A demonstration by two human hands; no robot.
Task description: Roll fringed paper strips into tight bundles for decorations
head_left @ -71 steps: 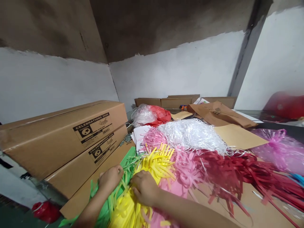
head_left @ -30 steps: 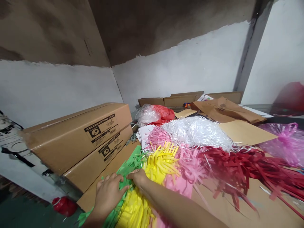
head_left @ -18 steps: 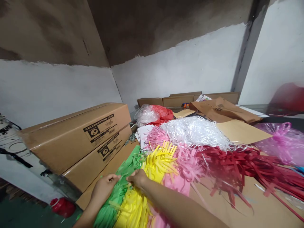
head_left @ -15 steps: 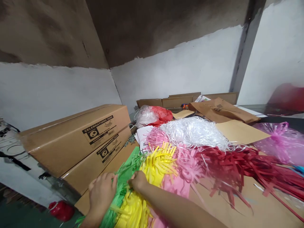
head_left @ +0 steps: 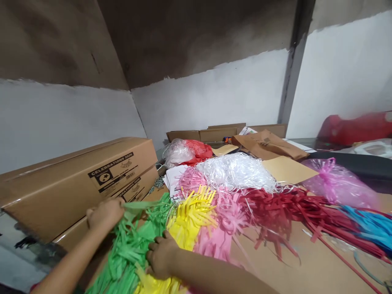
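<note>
At nine o'clock two stacked cardboard boxes (head_left: 76,183) lie on their sides, labels facing in. Just in front of them the left hand (head_left: 105,213) is raised, its fingers pinched together on a strip of the green paper fringe (head_left: 131,249), pulling that strip taut toward three o'clock. The green fringe spreads from the middle of the view down to seven o'clock, touching the yellow paper fringe (head_left: 191,214) beside it. At six o'clock the right hand (head_left: 161,257) presses down where green and yellow meet, fingers curled together on the strips. Toward three o'clock from the yellow lies pink paper fringe (head_left: 222,228), then red paper fringe (head_left: 278,208), with blue strips (head_left: 372,224) at four o'clock. Above them, near the centre, sits a heap of white shredded strips (head_left: 235,171). At two o'clock a pink plastic bag (head_left: 337,183) rests near a tan paper sheet (head_left: 288,169), all on the brown table (head_left: 290,265)
</note>
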